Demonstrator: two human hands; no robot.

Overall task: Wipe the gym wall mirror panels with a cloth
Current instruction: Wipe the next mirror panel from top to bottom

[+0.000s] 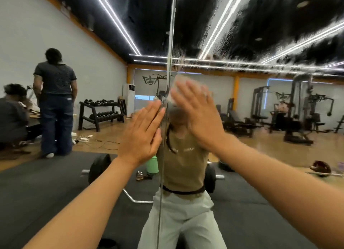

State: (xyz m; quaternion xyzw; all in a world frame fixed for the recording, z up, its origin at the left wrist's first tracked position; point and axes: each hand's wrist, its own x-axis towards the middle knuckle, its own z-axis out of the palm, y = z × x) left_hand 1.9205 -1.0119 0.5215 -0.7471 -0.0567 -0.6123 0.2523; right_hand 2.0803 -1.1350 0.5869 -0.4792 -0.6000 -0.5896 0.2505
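Two mirror panels fill the view and meet at a vertical seam (169,43). My left hand (143,135) rests flat on the left panel (93,43) just beside the seam, fingers straight. My right hand (197,110) is flat on the right panel (260,34) with fingers straight, and it is motion-blurred. It presses a pale cloth (178,80) against the glass; only the cloth's blurred edge shows past the fingertips. Wet streaks and smears cover the upper part of the right panel. The left panel looks cleaner.
The glass reflects the gym behind me. A barbell (98,167) and a green bottle (151,165) lie on a black mat, with a dumbbell rack (100,114) beyond. Two people (55,99) are at the left and weight machines (297,109) at the right.
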